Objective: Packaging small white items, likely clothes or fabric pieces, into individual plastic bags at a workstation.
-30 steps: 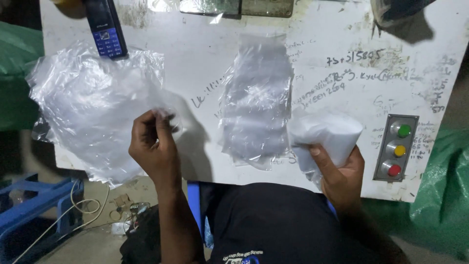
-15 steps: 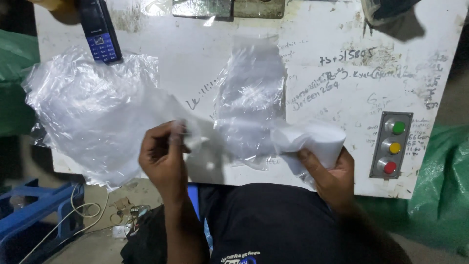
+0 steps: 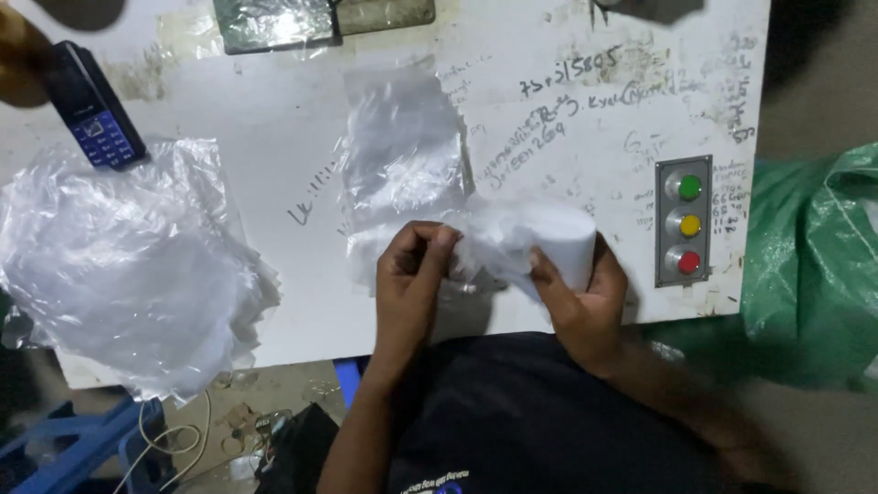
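My right hand (image 3: 581, 306) grips a white cylindrical roll (image 3: 558, 247) at the near edge of the white table (image 3: 274, 128). My left hand (image 3: 412, 274) pinches the edge of a thin clear plastic bag (image 3: 480, 242) right against the roll. Both hands meet over the table's front edge. A flat stack of clear plastic bags (image 3: 402, 155) lies just beyond them. A large crumpled heap of clear plastic bags (image 3: 128, 265) covers the table's left part.
A dark blue keypad phone (image 3: 91, 119) lies at the far left. A panel with green, yellow and red buttons (image 3: 686, 221) is set in the table's right side. A green sack (image 3: 814, 265) stands right; blue crate (image 3: 64, 448) and cables lie below left.
My left hand has come from the heap's edge rightward to the roll, bringing a thin bag. My right hand has shifted the roll left toward the table's middle.
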